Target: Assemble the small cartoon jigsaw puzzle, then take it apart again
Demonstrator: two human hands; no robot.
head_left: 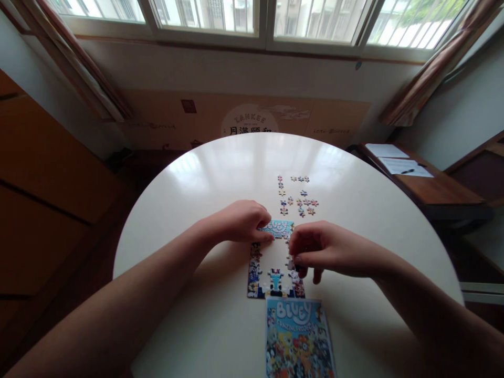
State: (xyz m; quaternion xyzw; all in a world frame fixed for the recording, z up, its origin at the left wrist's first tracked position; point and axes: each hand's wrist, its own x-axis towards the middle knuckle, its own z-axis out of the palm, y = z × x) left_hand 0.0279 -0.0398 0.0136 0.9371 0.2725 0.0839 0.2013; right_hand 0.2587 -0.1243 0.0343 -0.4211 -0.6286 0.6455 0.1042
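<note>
A partly assembled jigsaw puzzle (254, 273) lies on the white round table, its border joined round a bare middle. My left hand (252, 223) rests at the puzzle's top left, thumb stretched over the blue title strip and the other fingers curled under. Over the puzzle's right edge is my right hand (315, 249), thumb and forefinger pinched on a small puzzle piece (291, 265), the lower fingers hanging loose. Just below the puzzle lies a picture sheet (297, 336) with a "Bluey" title and cartoon figures.
Several loose pieces (307, 202) are spread on the white table (177, 210) beyond my hands. At the right, a wooden side table (429, 191) bears papers (405, 167) and a pen. Windows and curtains stand behind the table.
</note>
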